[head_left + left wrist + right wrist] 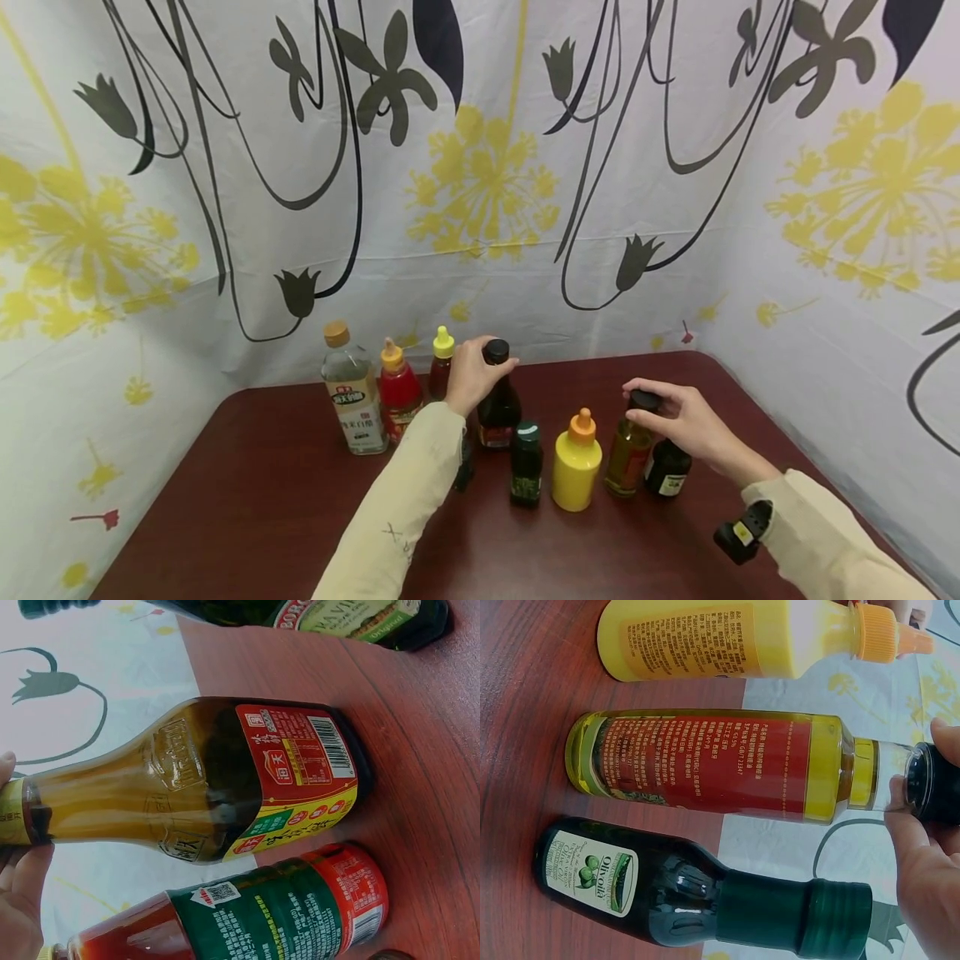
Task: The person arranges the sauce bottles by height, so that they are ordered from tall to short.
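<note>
My left hand (474, 373) grips the black-capped neck of a soy sauce bottle (498, 410), which stands upright. In the left wrist view that soy sauce bottle (225, 780) has a red and yellow label, and the fingers (26, 889) show at its neck. On the right, my right hand (684, 421) pinches the black cap of a cooking oil bottle (626, 458). In the right wrist view the oil bottle (720, 765) has a red label and golden oil, with thumb and fingers around its cap. Both bottles appear to rest on the table.
A vinegar bottle (356, 408), a red sauce bottle (401, 392) and a yellow-capped sauce bottle (440, 373) stand left. A small green-capped bottle (527, 471) and yellow squeeze bottle (576, 471) stand between my hands. A dark olive oil bottle (682, 881) is beside the oil.
</note>
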Demonstrator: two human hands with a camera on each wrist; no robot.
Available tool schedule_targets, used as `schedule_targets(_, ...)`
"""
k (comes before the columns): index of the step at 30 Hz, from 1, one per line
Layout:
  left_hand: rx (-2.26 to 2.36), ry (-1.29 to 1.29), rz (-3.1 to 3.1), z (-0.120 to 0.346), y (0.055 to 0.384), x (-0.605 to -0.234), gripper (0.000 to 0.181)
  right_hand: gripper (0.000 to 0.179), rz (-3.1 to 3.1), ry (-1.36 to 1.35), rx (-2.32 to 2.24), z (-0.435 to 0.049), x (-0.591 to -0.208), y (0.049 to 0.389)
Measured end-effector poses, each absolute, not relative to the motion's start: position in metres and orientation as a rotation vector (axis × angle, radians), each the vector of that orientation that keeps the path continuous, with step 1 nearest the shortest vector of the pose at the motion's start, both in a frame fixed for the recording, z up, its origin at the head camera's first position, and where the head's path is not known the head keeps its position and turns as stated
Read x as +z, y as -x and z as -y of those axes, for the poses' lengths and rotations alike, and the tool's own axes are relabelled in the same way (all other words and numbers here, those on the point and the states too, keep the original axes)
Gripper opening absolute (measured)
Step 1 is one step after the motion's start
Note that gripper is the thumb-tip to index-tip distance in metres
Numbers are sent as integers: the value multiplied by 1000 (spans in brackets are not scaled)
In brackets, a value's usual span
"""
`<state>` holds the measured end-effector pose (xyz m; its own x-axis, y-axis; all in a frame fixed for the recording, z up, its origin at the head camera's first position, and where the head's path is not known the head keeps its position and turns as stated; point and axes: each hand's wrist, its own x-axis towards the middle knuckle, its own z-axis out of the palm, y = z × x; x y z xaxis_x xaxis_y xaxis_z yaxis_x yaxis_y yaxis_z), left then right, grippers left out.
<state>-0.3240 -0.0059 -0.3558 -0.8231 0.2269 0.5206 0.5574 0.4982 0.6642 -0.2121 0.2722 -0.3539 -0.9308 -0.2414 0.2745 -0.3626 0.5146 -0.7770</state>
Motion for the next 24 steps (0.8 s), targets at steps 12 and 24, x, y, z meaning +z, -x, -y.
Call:
schedule_targets(12, -1322, 586, 2318, 3, 330, -368, 27, 35, 2626, -504, 1372, -275, -358, 213)
schedule_targets(24, -1377, 511, 2284, 0, 333, -372, 33, 37, 2625, -509, 1379, -274, -358, 213)
